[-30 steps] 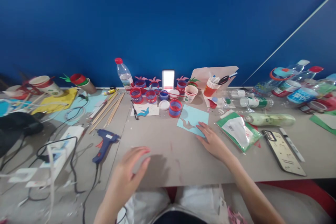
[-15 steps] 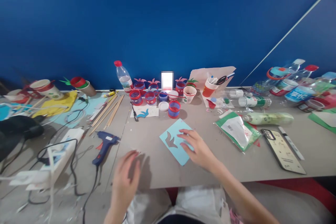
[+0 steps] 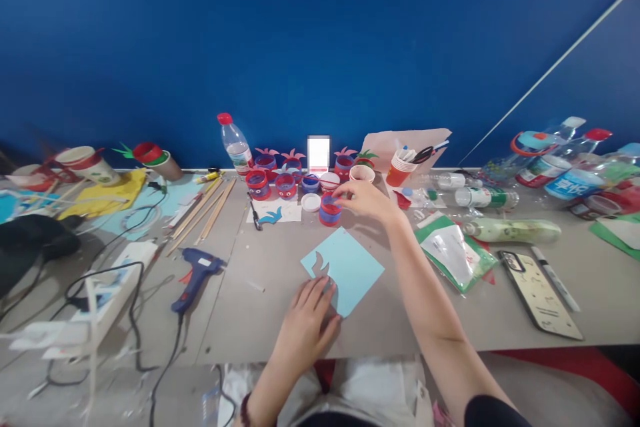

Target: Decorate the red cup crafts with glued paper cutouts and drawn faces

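Note:
A light blue paper square [image 3: 357, 270] lies on the table in front of me, with a grey leaf-shaped cut-out [image 3: 319, 265] on its left part. My left hand [image 3: 307, 327] rests over the paper's lower left edge, fingers spread and partly covering the cut-out. Farther back, my right hand [image 3: 363, 200] reaches to a small red and blue cup [image 3: 330, 211], its fingertips at the cup's right rim. A round white lid [image 3: 311, 203] lies just left of that cup. Behind stand several similar cups with eyes and paper leaves, one being a red cup [image 3: 258, 184].
On the left are a blue glue gun [image 3: 197, 277], wooden sticks [image 3: 215, 213] and a white power strip [image 3: 107, 293] with cables. To the right lie a phone [image 3: 540, 293], a marker [image 3: 556, 279], a green packet [image 3: 453, 253] and plastic bottles [image 3: 487, 197]. A blue wall rises behind.
My right hand has moved from the blue paper up to the red and blue cup. My left hand has moved right, from bare table onto the paper's edge and the grey cut-out.

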`<state>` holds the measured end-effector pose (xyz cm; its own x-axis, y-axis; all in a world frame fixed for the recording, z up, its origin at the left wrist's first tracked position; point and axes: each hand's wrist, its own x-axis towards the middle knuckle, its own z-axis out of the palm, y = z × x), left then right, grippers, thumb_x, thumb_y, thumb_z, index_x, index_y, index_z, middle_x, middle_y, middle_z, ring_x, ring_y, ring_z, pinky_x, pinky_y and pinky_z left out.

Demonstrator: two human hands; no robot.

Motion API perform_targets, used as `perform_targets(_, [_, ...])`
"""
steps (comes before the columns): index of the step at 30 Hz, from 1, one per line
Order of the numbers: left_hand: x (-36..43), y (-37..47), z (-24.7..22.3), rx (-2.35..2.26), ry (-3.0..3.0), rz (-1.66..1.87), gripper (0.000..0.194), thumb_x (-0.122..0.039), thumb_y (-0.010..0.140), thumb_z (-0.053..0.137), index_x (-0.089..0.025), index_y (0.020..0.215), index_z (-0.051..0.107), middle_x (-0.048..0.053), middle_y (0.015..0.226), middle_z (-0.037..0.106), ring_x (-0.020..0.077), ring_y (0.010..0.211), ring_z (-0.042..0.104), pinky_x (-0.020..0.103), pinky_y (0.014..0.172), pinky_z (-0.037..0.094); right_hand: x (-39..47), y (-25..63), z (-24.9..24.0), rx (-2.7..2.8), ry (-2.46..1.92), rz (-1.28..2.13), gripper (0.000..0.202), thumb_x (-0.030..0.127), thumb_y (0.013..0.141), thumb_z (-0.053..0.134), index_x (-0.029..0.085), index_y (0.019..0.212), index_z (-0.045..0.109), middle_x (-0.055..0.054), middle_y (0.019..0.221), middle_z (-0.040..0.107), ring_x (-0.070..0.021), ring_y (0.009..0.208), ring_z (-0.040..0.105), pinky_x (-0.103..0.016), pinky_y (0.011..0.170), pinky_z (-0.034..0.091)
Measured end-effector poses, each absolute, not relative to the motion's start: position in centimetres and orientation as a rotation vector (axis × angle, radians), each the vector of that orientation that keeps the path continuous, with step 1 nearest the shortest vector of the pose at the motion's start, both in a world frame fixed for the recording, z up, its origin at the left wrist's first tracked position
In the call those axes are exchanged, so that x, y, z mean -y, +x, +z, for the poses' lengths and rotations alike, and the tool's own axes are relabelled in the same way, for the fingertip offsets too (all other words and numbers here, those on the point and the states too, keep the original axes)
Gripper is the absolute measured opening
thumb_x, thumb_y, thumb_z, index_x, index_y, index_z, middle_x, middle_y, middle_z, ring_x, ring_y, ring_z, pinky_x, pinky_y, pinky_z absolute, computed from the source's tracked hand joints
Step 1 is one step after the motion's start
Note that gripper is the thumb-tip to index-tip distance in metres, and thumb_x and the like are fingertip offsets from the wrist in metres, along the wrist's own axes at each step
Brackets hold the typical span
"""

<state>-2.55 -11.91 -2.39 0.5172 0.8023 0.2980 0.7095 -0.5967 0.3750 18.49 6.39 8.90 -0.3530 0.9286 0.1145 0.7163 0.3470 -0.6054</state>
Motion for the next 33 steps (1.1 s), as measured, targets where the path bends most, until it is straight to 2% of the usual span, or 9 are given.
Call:
perform_targets(4, [12.0,-2.5,-2.7,-1.323,2.539,0.660,0.044,-0.025,0.087,0.051,-0.019,0.130,0.054,0.013,0.134,0.059,0.0287,0.125,0.054,0.049,0.104,0.047,-6.2,18.7,7.9,2.252,-1.450,0.666,0.017,0.028,0.082,0.062,0.022,0.093,0.074,-0.004,0.098,0.072,-0.0208,0.084,0.063,-0.033,0.075,0.048])
perform_targets(10, [12.1,-2.4,-2.8,-1.386,2.503,0.676,0.041,-0.023,0.087,0.049,-0.018,0.127,0.057,0.013,0.132,0.059,0.0291,0.123,0.055,0.047,0.099,0.052,-6.3,18.8,7.8,2.310,-1.438,0.658,0.019,0.016,0.085,0.054,0.019,0.085,0.073,-0.006,0.094,0.073,-0.0205,0.083,0.063,-0.031,0.074,0.047])
perform_targets(21, [12.2,-2.7,-4.6,-1.502,2.532,0.758,0.040,-0.023,0.088,0.051,-0.016,0.127,0.055,0.013,0.136,0.055,0.0293,0.127,0.049,0.046,0.098,0.051,-7.2,20.2,7.2,2.278,-1.648,0.476,0.017,0.013,0.085,0.050,0.016,0.077,0.066,-0.005,0.083,0.067,-0.0145,0.070,0.055,-0.025,0.057,0.031])
perform_targets(33, [12.1,-2.6,-4.0,-1.658,2.566,0.798,0.040,-0.019,0.086,0.052,-0.015,0.126,0.056,0.014,0.132,0.058,0.0292,0.122,0.053,0.051,0.105,0.043,-8.0,20.3,6.0,2.196,-1.594,0.441,0.015,0.013,0.085,0.050,0.016,0.080,0.064,-0.007,0.090,0.067,-0.0170,0.077,0.057,-0.026,0.066,0.038])
